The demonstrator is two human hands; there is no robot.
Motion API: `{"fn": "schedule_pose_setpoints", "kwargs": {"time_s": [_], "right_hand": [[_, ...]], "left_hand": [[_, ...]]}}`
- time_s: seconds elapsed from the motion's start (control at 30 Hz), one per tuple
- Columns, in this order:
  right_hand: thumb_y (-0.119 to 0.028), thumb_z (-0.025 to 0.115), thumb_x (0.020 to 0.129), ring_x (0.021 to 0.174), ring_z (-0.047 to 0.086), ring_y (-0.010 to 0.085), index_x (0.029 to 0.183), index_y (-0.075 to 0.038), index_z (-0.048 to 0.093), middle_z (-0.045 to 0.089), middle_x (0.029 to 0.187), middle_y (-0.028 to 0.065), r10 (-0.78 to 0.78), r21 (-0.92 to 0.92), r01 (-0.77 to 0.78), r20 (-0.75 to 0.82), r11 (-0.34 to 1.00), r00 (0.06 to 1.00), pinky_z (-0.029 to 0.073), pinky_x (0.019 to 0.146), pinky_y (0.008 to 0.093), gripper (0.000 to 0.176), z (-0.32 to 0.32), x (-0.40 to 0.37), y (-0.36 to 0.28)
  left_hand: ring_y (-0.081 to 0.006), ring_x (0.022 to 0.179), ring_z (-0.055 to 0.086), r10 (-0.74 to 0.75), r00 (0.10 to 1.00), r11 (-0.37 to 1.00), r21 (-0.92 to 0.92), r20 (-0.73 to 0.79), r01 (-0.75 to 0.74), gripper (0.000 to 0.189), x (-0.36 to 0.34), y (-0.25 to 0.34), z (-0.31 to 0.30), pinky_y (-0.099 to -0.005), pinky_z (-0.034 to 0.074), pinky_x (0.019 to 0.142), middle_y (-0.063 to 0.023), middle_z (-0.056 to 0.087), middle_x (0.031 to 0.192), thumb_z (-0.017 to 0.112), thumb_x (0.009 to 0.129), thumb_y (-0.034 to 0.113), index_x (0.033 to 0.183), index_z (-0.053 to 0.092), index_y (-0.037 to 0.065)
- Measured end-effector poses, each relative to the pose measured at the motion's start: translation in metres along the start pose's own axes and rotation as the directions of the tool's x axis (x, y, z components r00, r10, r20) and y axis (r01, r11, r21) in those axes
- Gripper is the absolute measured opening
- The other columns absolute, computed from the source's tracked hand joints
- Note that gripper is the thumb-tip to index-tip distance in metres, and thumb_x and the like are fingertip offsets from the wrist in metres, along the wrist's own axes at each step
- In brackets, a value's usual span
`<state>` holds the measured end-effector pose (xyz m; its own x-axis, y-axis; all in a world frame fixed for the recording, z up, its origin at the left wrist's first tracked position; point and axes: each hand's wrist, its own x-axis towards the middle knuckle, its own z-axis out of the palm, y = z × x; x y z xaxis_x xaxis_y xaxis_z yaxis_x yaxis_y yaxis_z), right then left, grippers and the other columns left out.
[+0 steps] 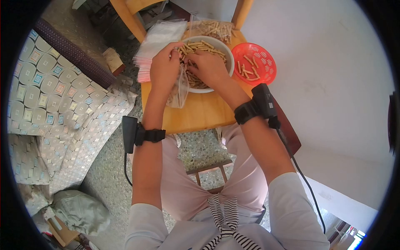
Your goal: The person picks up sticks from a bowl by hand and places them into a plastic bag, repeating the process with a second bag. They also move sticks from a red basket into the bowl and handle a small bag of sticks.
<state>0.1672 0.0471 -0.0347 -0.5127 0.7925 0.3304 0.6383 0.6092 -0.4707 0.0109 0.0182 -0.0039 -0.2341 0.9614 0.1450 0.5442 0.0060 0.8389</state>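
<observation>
Under the right hand (207, 68), curled, hold unclear, brown sticks (201, 44) lie in a white bowl (231, 63); beside it, left hand (165, 66) pinches a clear bag (180, 91), likely mid-filling, next needing its mouth open.

On our right we see a pale wall (329, 62); below, speckled floor (200, 151); ahead, a wooden chair (196, 116); left, patterned cloth (46, 108).
</observation>
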Motion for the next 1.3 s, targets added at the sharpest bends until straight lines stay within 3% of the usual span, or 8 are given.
{"fn": "schedule_pose_setpoints", "kwargs": {"time_s": [0.17, 0.27, 0.37, 0.43, 0.57, 0.67, 1.1, 1.3], "right_hand": [[-0.017, 0.071, 0.079, 0.089, 0.066, 0.0292, 0.096, -0.016, 0.069, 0.064, 0.093, 0.0090, -0.076, 0.010, 0.076, -0.035, 0.997, 0.996, 0.050, 0.076, 0.0446, 0.017, 0.002, -0.001, 0.001], [-0.020, 0.069, 0.082, 0.087, 0.066, 0.0303, 0.094, -0.014, 0.072, 0.065, 0.093, 0.0099, -0.017, 0.044, 0.019, -0.059, 0.999, 0.998, 0.050, 0.075, 0.0439, 0.013, -0.010, 0.005, 0.001], [-0.023, 0.069, 0.085, 0.086, 0.066, 0.0317, 0.093, -0.011, 0.073, 0.067, 0.092, 0.0110, 0.085, 0.195, -0.049, -0.179, 0.980, 0.980, 0.051, 0.075, 0.0423, 0.015, -0.027, 0.013, 0.005], [-0.023, 0.069, 0.086, 0.087, 0.066, 0.0301, 0.098, -0.007, 0.071, 0.067, 0.095, 0.0116, 0.055, 0.213, -0.014, -0.188, 0.977, 0.981, 0.051, 0.077, 0.0394, 0.019, -0.033, 0.014, 0.008], [-0.020, 0.069, 0.089, 0.088, 0.066, 0.0281, 0.105, -0.002, 0.068, 0.068, 0.097, 0.0126, -0.005, 0.343, 0.055, -0.145, 0.938, 0.989, 0.052, 0.078, 0.0354, 0.024, -0.042, 0.015, 0.008], [-0.028, 0.070, 0.087, 0.089, 0.067, 0.0309, 0.105, -0.009, 0.071, 0.071, 0.096, 0.0127, -0.001, 0.356, 0.044, -0.119, 0.934, 0.993, 0.053, 0.077, 0.0374, 0.027, -0.043, 0.016, 0.007], [-0.023, 0.073, 0.085, 0.080, 0.070, 0.0263, 0.103, -0.010, 0.073, 0.072, 0.094, 0.0113, 0.127, 0.541, -0.020, -0.161, 0.841, 0.979, 0.054, 0.072, 0.0366, 0.023, -0.046, 0.019, 0.012], [-0.016, 0.072, 0.084, 0.084, 0.069, 0.0280, 0.103, -0.009, 0.072, 0.072, 0.095, 0.0120, -0.059, 0.407, 0.116, -0.151, 0.906, 0.987, 0.054, 0.074, 0.0360, 0.020, -0.050, 0.016, 0.007]], "left_hand": [[-0.0257, 0.076, 0.065, 0.032, 0.999, 0.998, 0.046, -0.004, -0.032, 0.030, -0.001, 0.001, 0.001, -0.0350, 0.050, 0.071, -0.0099, 0.071, 0.093, 0.048, 0.094, 0.019, 0.115, 0.069, 0.019], [-0.0233, 0.075, 0.065, 0.031, 1.000, 0.999, 0.041, 0.002, -0.031, 0.028, 0.000, 0.002, 0.000, -0.0323, 0.050, 0.071, -0.0103, 0.071, 0.093, 0.052, 0.094, 0.022, 0.115, 0.070, 0.016], [-0.0200, 0.074, 0.063, 0.068, 0.997, 0.989, -0.133, 0.035, -0.063, 0.026, 0.002, 0.004, -0.004, -0.0309, 0.049, 0.069, -0.0091, 0.069, 0.095, 0.061, 0.092, 0.023, 0.113, 0.070, 0.012], [-0.0164, 0.075, 0.060, 0.218, 0.974, 0.954, -0.225, 0.063, -0.199, 0.024, 0.003, 0.005, -0.004, -0.0290, 0.049, 0.069, -0.0073, 0.067, 0.095, 0.067, 0.089, 0.022, 0.109, 0.071, 0.008], [-0.0151, 0.074, 0.057, 0.278, 0.957, 0.942, -0.219, 0.078, -0.256, 0.020, 0.001, 0.014, -0.005, -0.0279, 0.047, 0.069, -0.0047, 0.063, 0.093, 0.070, 0.087, 0.018, 0.104, 0.071, 0.009], [-0.0137, 0.074, 0.056, 0.306, 0.950, 0.926, -0.251, 0.064, -0.281, 0.016, -0.003, 0.027, -0.009, -0.0266, 0.046, 0.068, -0.0023, 0.062, 0.091, 0.070, 0.086, 0.016, 0.100, 0.071, 0.008], [-0.0112, 0.070, 0.055, 0.335, 0.942, 0.923, -0.192, -0.032, -0.335, 0.013, -0.008, 0.036, -0.014, -0.0257, 0.043, 0.063, 0.0005, 0.063, 0.093, 0.074, 0.083, 0.015, 0.094, 0.072, 0.009], [-0.0092, 0.069, 0.055, 0.401, 0.916, 0.882, -0.265, -0.010, -0.389, 0.012, -0.009, 0.036, -0.008, -0.0248, 0.042, 0.061, 0.0010, 0.066, 0.090, 0.076, 0.081, 0.014, 0.092, 0.074, 0.009]]}}
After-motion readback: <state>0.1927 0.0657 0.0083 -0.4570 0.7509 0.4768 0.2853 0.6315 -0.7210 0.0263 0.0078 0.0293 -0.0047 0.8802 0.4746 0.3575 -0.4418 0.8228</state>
